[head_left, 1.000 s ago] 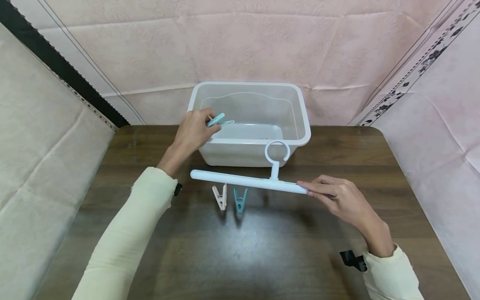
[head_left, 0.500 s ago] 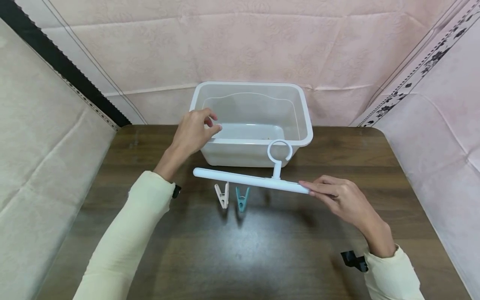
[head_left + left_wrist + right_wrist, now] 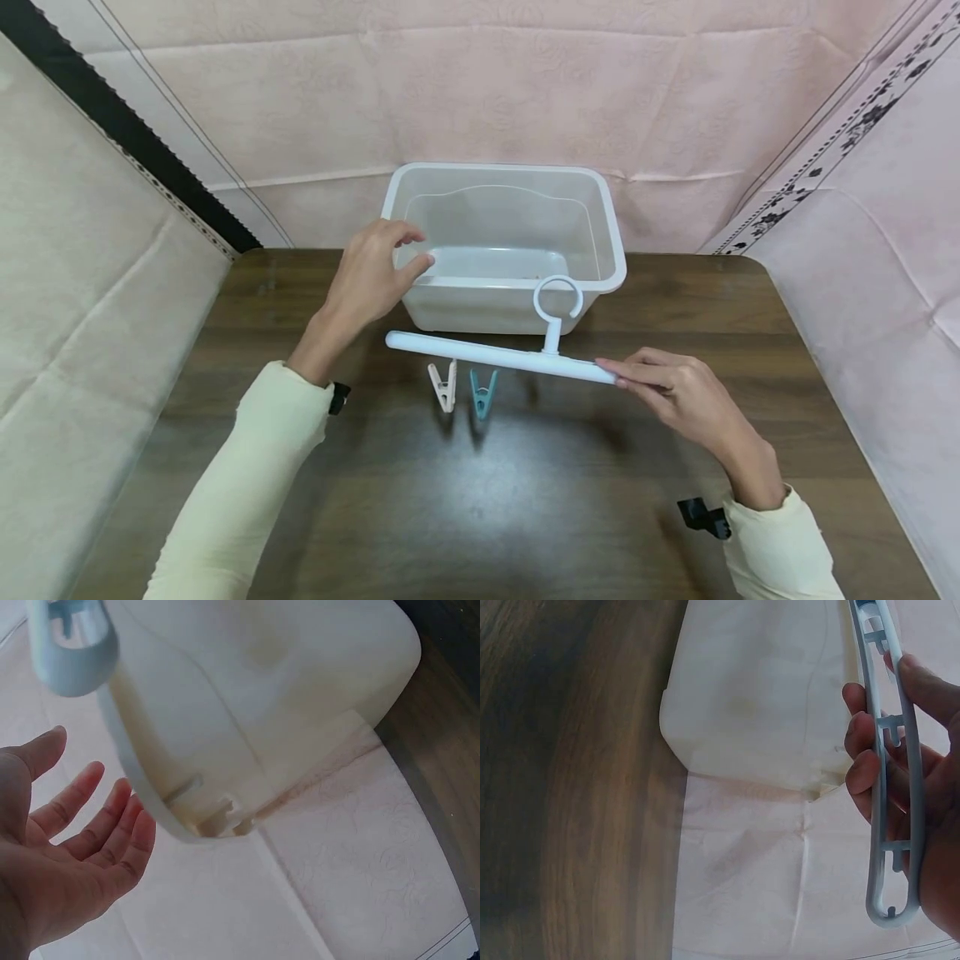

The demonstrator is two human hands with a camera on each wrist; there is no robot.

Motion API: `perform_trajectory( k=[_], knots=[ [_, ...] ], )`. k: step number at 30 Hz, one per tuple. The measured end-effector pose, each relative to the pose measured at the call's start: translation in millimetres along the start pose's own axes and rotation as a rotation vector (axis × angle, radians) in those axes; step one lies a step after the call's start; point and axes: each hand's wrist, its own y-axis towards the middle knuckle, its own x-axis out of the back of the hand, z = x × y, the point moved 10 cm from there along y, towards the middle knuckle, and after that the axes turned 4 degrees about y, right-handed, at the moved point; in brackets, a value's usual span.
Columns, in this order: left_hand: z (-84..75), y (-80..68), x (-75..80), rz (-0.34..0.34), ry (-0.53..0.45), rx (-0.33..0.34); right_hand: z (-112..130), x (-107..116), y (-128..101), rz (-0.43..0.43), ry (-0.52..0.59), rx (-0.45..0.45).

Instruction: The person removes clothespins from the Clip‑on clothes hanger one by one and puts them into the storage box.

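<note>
My right hand (image 3: 686, 396) grips the right end of a white clip hanger (image 3: 498, 357) with a round hook, held up over the table in front of the bin. A white clothespin (image 3: 444, 387) and a teal clothespin (image 3: 482, 395) hang below its bar. In the right wrist view, fingers and thumb close around the narrow frame of the hanger (image 3: 881, 787). My left hand (image 3: 371, 271) is at the left rim of a whitish plastic bin (image 3: 502, 282), thumb and fingers apart with nothing between them. The left wrist view shows that hand (image 3: 90, 847) beside the bin's rim (image 3: 139, 769).
The bin stands at the far edge of a dark wooden table (image 3: 450, 508). Pale pinkish cloth (image 3: 525, 92) rises behind the table and at both sides. Blurred pale shapes (image 3: 217, 817) show inside the bin in the left wrist view.
A teal clothespin in my left hand has been let go over the bin. That hand has since drawn back left, its fingers spreading wider. The right hand stays nearly still with the hanger.
</note>
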Motion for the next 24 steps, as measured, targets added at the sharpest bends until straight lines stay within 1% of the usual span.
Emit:
perform_trajectory(
  k=[4,7,12,17,22,24],
  knots=[
    [-2.1,-10.5,12.2,-0.106,-0.001,-0.042,-0.9,0.7,1.4,0.000,-0.002,0.004],
    [-1.3,-18.3,18.6,-0.151,-0.003,-0.052,-0.6,1.1,2.7,-0.005,-0.007,0.007],
    [1.6,-29.9,24.3,-0.152,0.000,-0.030,0.1,0.3,4.8,-0.006,-0.016,0.000],
    [2.2,-39.7,29.7,-0.165,0.005,-0.038,-1.3,-0.3,4.7,-0.006,-0.022,-0.012],
    [3.6,-54.4,32.9,-0.165,0.000,-0.038,-1.4,-1.4,5.2,-0.006,-0.020,-0.002],
    [5.7,-60.9,34.5,-0.162,-0.002,-0.025,-1.6,-1.9,6.0,-0.007,-0.021,0.003]
  ],
)
